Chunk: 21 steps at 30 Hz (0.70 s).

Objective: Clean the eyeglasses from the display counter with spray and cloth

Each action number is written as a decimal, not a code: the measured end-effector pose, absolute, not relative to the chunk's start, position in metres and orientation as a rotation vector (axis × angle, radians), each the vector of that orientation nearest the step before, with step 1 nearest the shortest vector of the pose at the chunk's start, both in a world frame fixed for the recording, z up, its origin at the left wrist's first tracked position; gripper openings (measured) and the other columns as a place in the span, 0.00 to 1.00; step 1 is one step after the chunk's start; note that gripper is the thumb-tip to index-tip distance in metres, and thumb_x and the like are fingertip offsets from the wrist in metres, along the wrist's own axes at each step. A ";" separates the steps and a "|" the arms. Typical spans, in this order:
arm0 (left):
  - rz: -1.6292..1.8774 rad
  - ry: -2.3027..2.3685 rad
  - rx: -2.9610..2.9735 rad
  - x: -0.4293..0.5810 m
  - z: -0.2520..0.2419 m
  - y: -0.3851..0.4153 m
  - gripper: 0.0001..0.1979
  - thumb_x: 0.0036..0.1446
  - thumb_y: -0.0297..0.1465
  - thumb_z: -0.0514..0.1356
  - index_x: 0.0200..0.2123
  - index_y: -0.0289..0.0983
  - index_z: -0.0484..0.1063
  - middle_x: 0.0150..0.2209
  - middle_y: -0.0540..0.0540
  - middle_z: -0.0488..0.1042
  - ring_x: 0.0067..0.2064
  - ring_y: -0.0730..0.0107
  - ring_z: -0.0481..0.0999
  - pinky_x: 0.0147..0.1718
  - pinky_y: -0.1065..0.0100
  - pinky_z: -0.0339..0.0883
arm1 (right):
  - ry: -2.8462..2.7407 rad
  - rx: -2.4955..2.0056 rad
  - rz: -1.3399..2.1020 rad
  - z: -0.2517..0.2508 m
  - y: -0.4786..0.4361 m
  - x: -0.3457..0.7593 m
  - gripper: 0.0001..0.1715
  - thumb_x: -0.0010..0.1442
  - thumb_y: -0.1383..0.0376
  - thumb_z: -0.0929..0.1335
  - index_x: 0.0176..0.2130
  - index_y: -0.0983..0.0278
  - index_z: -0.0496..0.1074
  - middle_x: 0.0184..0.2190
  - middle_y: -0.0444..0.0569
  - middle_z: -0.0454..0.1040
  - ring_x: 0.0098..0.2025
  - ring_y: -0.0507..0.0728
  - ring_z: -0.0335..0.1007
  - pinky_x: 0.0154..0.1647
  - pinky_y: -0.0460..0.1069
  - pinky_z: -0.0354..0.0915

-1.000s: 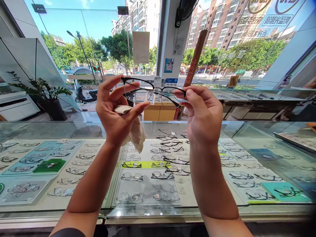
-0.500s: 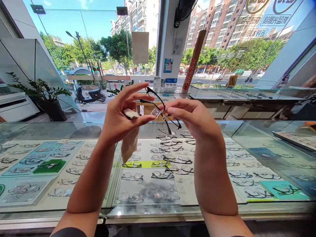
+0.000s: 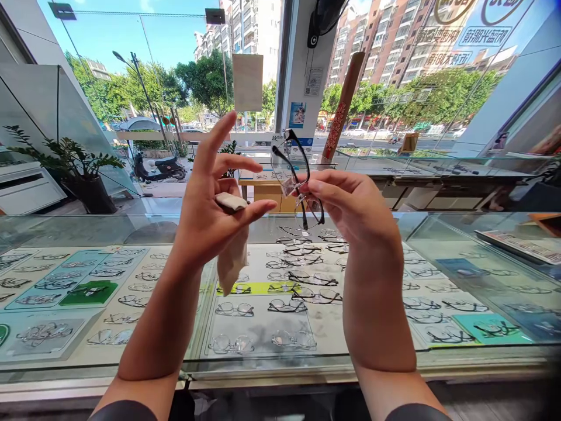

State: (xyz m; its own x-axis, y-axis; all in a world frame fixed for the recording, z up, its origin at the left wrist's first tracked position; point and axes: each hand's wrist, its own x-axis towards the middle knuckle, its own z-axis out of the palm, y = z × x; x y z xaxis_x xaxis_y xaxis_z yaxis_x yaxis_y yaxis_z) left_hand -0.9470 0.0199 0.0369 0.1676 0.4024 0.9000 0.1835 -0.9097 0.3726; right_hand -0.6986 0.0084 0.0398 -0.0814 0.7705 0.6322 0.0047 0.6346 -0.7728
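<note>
My right hand pinches a pair of glasses near the middle of the frame. The glasses are tilted on end, with clear lenses and dark temples pointing up and toward me. To their left is my left hand, its thumb and index finger spread wide and apart from the glasses. The lower fingers of that hand are curled round a beige cleaning cloth, which hangs down below the palm. Both hands are raised above a glass display case.
Rows of glasses lie inside the case on white, blue and green panels. A potted plant stands at the left. Beyond are another counter, a slanted brown post and large windows onto a street.
My left thumb and index finger have come off the glasses and opened. My right hand alone now holds the glasses, which have turned more upright. The cloth stays in my left hand.
</note>
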 end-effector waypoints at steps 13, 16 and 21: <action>1.502 0.981 2.233 -0.957 -0.053 0.037 0.16 0.65 0.32 0.65 0.56 0.42 0.78 0.37 0.50 0.80 0.29 0.72 0.73 0.28 0.70 0.64 | -1.482 -0.910 0.850 0.015 -0.027 -0.668 0.18 0.51 0.49 0.85 0.31 0.59 0.87 0.35 0.50 0.87 0.39 0.58 0.80 0.48 0.57 0.78; 1.358 1.064 2.224 -0.963 -0.108 0.057 0.19 0.66 0.34 0.62 0.58 0.41 0.79 0.40 0.48 0.81 0.30 0.72 0.72 0.32 0.68 0.65 | -1.314 -0.995 0.971 -0.007 -0.040 -0.647 0.23 0.44 0.48 0.88 0.32 0.60 0.88 0.39 0.52 0.88 0.40 0.58 0.80 0.48 0.56 0.79; 1.232 1.186 2.122 -0.968 -0.165 0.082 0.22 0.62 0.34 0.61 0.57 0.39 0.82 0.38 0.47 0.82 0.34 0.66 0.75 0.38 0.64 0.67 | -1.105 -1.137 0.927 -0.048 -0.059 -0.609 0.24 0.42 0.50 0.88 0.31 0.61 0.86 0.39 0.52 0.86 0.40 0.56 0.78 0.44 0.52 0.76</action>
